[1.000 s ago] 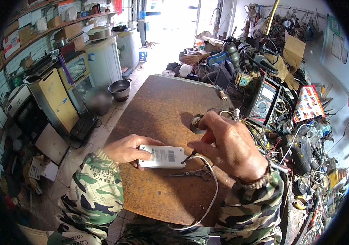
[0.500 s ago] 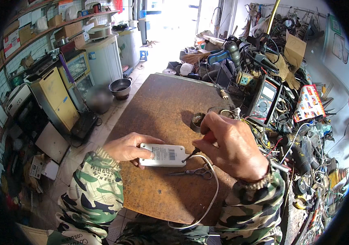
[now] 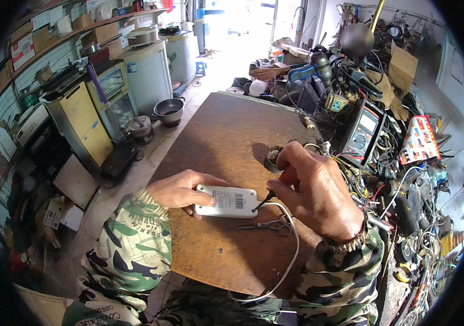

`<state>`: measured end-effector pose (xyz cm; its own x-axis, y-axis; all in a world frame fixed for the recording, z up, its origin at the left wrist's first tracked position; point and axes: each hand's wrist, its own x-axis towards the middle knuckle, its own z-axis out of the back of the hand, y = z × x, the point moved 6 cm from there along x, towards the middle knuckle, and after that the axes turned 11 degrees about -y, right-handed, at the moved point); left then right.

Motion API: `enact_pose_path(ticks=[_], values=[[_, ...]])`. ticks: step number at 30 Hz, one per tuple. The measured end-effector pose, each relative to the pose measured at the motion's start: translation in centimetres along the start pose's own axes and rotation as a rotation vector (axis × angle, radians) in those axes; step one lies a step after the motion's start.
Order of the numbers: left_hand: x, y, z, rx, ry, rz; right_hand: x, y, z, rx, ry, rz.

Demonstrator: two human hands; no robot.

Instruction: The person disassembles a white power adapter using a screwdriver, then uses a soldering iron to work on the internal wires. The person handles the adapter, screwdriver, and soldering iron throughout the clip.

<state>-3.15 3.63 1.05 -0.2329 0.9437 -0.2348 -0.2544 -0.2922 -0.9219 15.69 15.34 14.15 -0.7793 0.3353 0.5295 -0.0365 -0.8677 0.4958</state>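
Observation:
My left hand [image 3: 188,190] grips the left end of a flat white plastic box [image 3: 225,202], its thumb on the labelled face. The box has corner screw holes, and a white cord [image 3: 295,239] runs from its right end down toward my lap. My right hand [image 3: 319,190] is closed around the handle of a screwdriver [image 3: 264,200], part of it red. The dark shaft slants down to the corner hole at the box's lower right. Under the box's right end, a pair of scissors [image 3: 272,225] lies on the brown wooden table [image 3: 215,136].
A small round tin [image 3: 271,157] stands beyond my right hand. A multimeter [image 3: 362,130] leans on the cluttered heap of wires and tools along the right. A dark pot [image 3: 169,111] and a cooker [image 3: 140,129] sit on the floor at left, near cabinets [image 3: 82,122].
The whole view has shifted slightly, so things appear a little farther right. Both hands keep their grips, and the screwdriver stays at the same corner of the box.

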Motion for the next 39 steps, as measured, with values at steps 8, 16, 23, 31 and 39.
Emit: enact_pose_path(ticks=[8,16,23,31,39], values=[[0.2,0.7,0.3,-0.011,0.013,-0.099,-0.3,3.4,0.4,0.164,-0.184,-0.017],[0.6,-0.5,-0.4,0.046,0.043,-0.28,-0.2,5.2,-3.3,0.202,-0.103,0.078],[0.8,0.8,-0.5,0.006,0.068,-0.296,-0.2,5.4,-4.3,0.179,-0.061,0.035],[0.5,0.1,-0.5,0.059,0.103,-0.288,0.0,7.3,-4.2,0.092,0.015,0.157],[0.2,-1.5,-0.5,0.134,0.123,-0.312,0.8,8.7,-5.6,-0.235,-0.042,0.151]])
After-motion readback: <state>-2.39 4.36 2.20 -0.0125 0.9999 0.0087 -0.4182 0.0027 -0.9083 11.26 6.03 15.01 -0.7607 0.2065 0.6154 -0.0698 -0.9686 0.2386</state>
